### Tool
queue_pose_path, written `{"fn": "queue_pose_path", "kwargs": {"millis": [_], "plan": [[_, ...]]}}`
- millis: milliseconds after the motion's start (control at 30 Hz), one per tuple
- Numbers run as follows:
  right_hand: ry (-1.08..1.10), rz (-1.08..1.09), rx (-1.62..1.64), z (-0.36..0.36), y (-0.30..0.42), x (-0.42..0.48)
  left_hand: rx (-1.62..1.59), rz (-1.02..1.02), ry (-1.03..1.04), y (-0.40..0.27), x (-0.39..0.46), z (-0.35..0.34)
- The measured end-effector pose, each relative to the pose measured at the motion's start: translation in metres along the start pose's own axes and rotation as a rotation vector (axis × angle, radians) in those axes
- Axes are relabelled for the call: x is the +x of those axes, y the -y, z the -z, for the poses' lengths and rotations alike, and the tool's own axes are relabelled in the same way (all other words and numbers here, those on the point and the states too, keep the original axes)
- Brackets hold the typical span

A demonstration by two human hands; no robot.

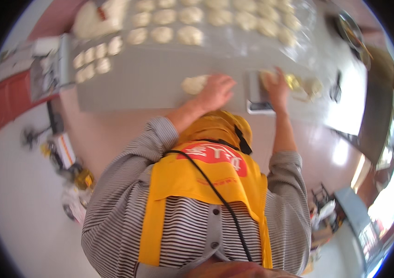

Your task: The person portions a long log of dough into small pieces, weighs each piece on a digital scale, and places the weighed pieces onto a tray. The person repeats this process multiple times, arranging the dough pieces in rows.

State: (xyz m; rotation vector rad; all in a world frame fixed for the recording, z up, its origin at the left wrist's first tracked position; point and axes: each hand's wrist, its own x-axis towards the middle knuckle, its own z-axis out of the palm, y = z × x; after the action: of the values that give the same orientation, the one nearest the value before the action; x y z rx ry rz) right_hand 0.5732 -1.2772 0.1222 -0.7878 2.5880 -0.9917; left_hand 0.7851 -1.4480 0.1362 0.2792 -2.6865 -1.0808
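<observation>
My left hand (pixel 218 89) is low over the grey worktop (pixel 141 78), its fingers pointing right and blurred. A flattened lump of dough (pixel 193 85) lies against its left side, partly covered by the hand. To the right, my right hand (pixel 277 87) reaches over a kitchen scale (pixel 254 85) with a dark display at its near end. Its fingers are on a pale piece of dough (pixel 264 79) at the scale's right side. Just beyond that hand are a shiny yellow object (pixel 292 82), too blurred to name, and another pale dough-like mass (pixel 312 87).
Rows of round dough pieces (pixel 190 15) line the back, some on clear plastic film (pixel 303 41). Smaller dough pieces (pixel 101 64) and a large pale mass (pixel 94 21) sit left. A dark cable-like item (pixel 336 87) lies right, below a round pan (pixel 349 31).
</observation>
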Motion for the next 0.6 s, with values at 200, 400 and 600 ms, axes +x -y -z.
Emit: {"fn": "queue_pose_path", "kwargs": {"millis": [200, 400, 600], "plan": [[0.385, -0.285, 0.926, -0.009, 0.065, -0.012, -0.517, 0.218, -0.185, -0.032, 0.008, 0.041], [0.326, 0.050, 0.106, -0.016, 0.152, -0.027, -0.307, 0.741, -0.449, 0.074, -0.046, 0.110], [0.638, 0.064, 0.088, -0.027, 0.114, -0.059, 0.256, 0.906, -0.635, 0.222, -0.108, 0.202]]}}
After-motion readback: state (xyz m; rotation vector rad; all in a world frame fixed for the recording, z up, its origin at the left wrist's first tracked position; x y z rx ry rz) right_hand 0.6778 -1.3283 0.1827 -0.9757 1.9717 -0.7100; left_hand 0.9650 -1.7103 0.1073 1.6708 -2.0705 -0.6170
